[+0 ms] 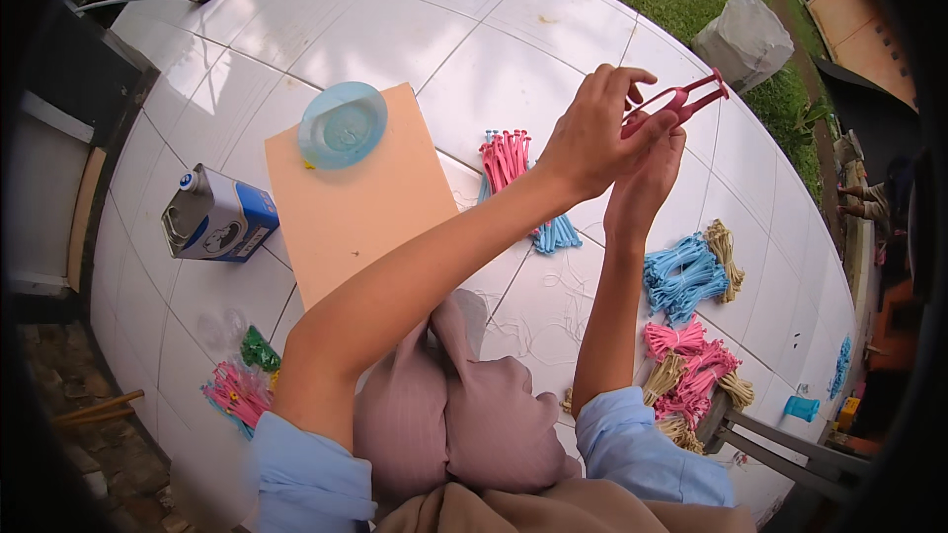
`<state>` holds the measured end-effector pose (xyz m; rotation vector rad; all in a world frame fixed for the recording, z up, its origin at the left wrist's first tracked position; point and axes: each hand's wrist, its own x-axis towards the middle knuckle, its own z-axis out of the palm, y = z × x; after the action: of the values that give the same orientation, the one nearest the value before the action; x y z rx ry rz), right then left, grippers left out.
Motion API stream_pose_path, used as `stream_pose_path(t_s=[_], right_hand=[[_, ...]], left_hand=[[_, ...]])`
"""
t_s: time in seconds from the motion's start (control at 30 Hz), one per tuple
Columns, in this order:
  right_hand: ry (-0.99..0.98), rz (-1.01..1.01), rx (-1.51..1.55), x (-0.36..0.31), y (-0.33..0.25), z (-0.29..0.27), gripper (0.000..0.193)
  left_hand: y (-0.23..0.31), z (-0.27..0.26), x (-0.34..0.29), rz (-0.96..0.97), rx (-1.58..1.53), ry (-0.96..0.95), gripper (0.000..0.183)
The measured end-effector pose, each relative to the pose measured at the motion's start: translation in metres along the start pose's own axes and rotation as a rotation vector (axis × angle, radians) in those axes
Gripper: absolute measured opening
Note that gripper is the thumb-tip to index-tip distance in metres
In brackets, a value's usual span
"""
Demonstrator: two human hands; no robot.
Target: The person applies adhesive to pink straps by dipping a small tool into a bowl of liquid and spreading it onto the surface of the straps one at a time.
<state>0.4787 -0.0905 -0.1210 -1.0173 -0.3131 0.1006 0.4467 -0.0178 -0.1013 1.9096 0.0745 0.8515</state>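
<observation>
Up at the right, both my hands are together around dark pink plastic strips point(703, 97) with small flat round heads at their far end. My left hand point(597, 128) reaches across from the left, its thumb and curled fingers closed on the strips. Just below it, my right hand point(644, 183) closes against the same strips, its fingers partly hidden behind the left hand. Beneath my left wrist lies a bundle of lighter pink strips point(506, 156), with blue strips point(556, 235) under and beside it on the white tiled floor.
A peach board point(395, 197) bears a translucent blue bowl point(341, 128). To its left stands a blue and white metal can point(222, 217). Tied blue bundles point(681, 276) and pink bundles point(703, 375) lie at right. More pink strips point(237, 390) are at lower left; a white sack point(746, 39) stands far right.
</observation>
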Motion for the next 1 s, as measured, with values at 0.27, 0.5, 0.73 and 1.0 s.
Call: stream_pose_path(t_s=[0.27, 0.5, 0.73, 1.0], right_hand=[[-0.311, 0.283, -0.048, -0.050, 0.010, 0.025, 0.025], [-0.812, 0.418, -0.232, -0.059, 0.016, 0.027, 0.038], [-0.750, 0.378, -0.583, -0.062, -0.024, 0.011, 0.014], [-1.183, 0.136, -0.991, -0.051, -0.131, 0.049, 0.024]], left_hand=[[-0.006, -0.059, -0.078, -0.275, -0.204, 0.325, 0.015], [-0.012, -0.128, -0.074, -0.399, -0.780, 0.383, 0.027], [0.017, -0.131, -0.082, -0.236, -0.236, 0.416, 0.044], [0.098, -0.147, -0.083, 0.298, 1.117, 0.062, 0.059]])
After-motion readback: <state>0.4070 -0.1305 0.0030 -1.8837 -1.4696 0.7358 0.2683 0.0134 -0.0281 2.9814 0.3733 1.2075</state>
